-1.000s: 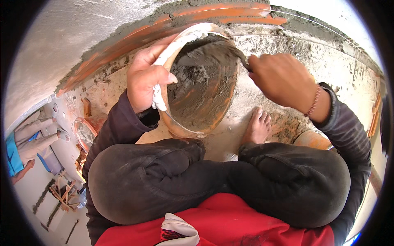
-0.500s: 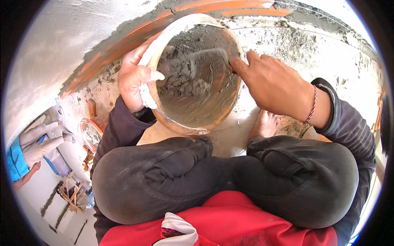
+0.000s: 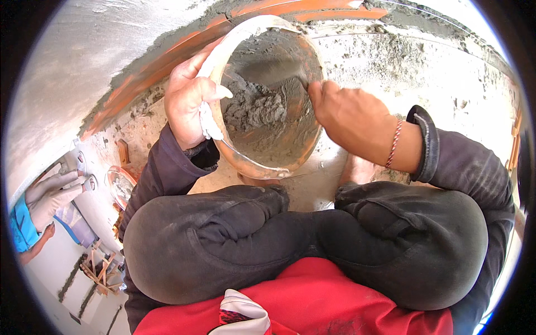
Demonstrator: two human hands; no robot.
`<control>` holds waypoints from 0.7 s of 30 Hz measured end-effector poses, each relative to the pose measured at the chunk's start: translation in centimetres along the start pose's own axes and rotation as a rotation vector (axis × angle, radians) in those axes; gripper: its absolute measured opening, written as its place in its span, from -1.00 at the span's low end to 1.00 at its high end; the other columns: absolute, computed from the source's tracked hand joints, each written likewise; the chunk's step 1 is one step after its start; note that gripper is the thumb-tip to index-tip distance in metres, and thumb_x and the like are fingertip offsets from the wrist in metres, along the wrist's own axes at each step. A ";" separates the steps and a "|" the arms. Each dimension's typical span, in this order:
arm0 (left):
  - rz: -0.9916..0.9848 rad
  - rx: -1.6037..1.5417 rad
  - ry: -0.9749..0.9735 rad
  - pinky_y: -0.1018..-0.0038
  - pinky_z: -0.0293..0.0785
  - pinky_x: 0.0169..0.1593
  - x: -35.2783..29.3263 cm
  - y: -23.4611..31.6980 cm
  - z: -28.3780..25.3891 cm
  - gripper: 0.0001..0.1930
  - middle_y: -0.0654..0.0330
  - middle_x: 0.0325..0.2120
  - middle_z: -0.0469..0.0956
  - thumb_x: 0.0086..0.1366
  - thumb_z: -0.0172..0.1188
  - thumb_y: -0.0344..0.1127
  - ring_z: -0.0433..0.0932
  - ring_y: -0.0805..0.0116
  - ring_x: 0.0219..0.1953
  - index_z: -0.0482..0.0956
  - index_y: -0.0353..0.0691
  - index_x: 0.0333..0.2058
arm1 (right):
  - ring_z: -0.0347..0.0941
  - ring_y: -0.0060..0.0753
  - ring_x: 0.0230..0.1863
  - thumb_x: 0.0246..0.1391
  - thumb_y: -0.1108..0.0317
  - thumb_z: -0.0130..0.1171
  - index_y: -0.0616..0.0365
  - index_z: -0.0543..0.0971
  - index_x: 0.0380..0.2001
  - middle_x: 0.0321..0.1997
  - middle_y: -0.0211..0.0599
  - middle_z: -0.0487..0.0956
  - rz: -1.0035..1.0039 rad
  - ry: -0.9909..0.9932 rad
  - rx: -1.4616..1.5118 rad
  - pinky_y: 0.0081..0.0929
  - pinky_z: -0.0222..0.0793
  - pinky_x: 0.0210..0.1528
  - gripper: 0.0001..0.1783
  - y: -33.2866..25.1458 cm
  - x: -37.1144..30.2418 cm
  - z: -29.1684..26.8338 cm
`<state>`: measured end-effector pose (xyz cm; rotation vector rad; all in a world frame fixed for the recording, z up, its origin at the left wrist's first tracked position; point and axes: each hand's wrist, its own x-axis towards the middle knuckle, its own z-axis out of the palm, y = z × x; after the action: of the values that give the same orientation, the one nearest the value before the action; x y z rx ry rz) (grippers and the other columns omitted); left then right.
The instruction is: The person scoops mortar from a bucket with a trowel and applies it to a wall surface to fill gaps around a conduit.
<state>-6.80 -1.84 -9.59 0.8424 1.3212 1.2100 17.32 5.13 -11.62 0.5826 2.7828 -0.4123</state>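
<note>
A tilted round bucket (image 3: 266,23) with a pale rim is in front of my knees, its mouth toward me. Wet grey mortar (image 3: 261,111) lies inside, heaped toward the left, with a thin smear over the orange-stained wall on the right. My left hand (image 3: 188,103) clasps the bucket's left rim, thumb over the edge and fingers outside. At the right rim, my right hand (image 3: 353,116) is closed around a trowel; its grey, mortar-coated blade (image 3: 276,72) reaches into the bucket. The handle is hidden by my fingers.
Orange tiles (image 3: 329,14) edged with mortar run along the back. The pale surface (image 3: 407,67) behind the bucket is spattered with mortar. At far left are a person in a blue top (image 3: 23,223), a second container (image 3: 120,183) and a wooden frame (image 3: 103,272).
My right hand has shifted slightly left and down, and the trowel blade now shows as a flat face. The mortar is gathered into a lumpier heap. My left hand stays on the rim.
</note>
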 end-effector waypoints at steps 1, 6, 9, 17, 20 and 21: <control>-0.001 0.049 -0.013 0.53 0.27 0.19 0.1 0.1 0.0 -0.23 -0.08 0.06 0.45 -0.20 0.02 -0.35 0.38 0.24 0.16 0.35 -0.60 0.11 | 0.58 -0.08 -0.42 0.04 0.53 -0.04 0.35 0.39 -0.02 -0.43 -0.07 0.53 -0.005 -0.106 0.038 -0.31 0.51 -0.45 -0.62 0.0 -0.5 0.2; 0.042 -0.077 0.049 0.45 0.16 0.28 -1.1 -0.4 -1.4 -0.23 -0.15 0.09 0.42 -0.20 0.02 -0.35 0.39 0.19 0.16 0.34 -0.65 0.09 | 0.60 0.02 -0.38 0.04 0.48 -0.01 0.36 0.50 -0.16 -0.40 0.01 0.59 -0.136 -0.178 0.288 -0.26 0.56 -0.32 -0.71 1.7 -0.3 -2.2; 0.023 0.007 0.093 0.42 0.19 0.27 -1.2 -0.4 -2.4 -0.23 -0.16 0.09 0.41 -0.17 0.03 -0.32 0.40 0.17 0.15 0.31 -0.65 0.11 | 0.61 0.01 -0.38 0.05 0.46 -0.01 0.32 0.51 -0.19 -0.40 0.02 0.59 -0.099 0.071 0.327 -0.22 0.55 -0.32 -0.74 0.4 0.1 0.4; 0.005 -0.071 0.036 0.43 0.20 0.27 -1.1 -0.6 -2.7 -0.22 -0.14 0.09 0.42 -0.19 0.05 -0.31 0.40 0.17 0.15 0.33 -0.64 0.11 | 0.61 -0.03 -0.39 0.05 0.44 0.01 0.34 0.48 -0.23 -0.36 -0.02 0.58 -0.252 0.030 0.261 -0.19 0.55 -0.35 -0.76 0.6 0.1 -0.1; -0.004 -0.062 0.031 0.43 0.18 0.28 -1.1 -0.3 -2.1 -0.21 -0.14 0.09 0.42 -0.20 0.06 -0.31 0.39 0.18 0.16 0.33 -0.62 0.11 | 0.61 -0.08 -0.36 0.03 0.42 0.03 0.34 0.51 -0.25 -0.32 -0.02 0.58 -0.276 0.051 0.163 -0.24 0.55 -0.34 -0.76 -0.6 0.3 0.2; -0.015 -0.070 0.021 0.43 0.18 0.28 -1.0 -0.1 -2.0 -0.21 -0.13 0.09 0.42 -0.20 0.07 -0.31 0.39 0.18 0.16 0.33 -0.62 0.11 | 0.62 -0.09 -0.37 0.03 0.41 0.03 0.33 0.52 -0.26 -0.33 -0.04 0.58 -0.285 0.026 0.116 -0.25 0.55 -0.35 -0.76 -0.3 -0.5 0.7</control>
<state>-8.63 -3.20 -9.71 0.7699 1.2923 1.2489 17.82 4.49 -12.06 0.2141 2.8892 -0.6329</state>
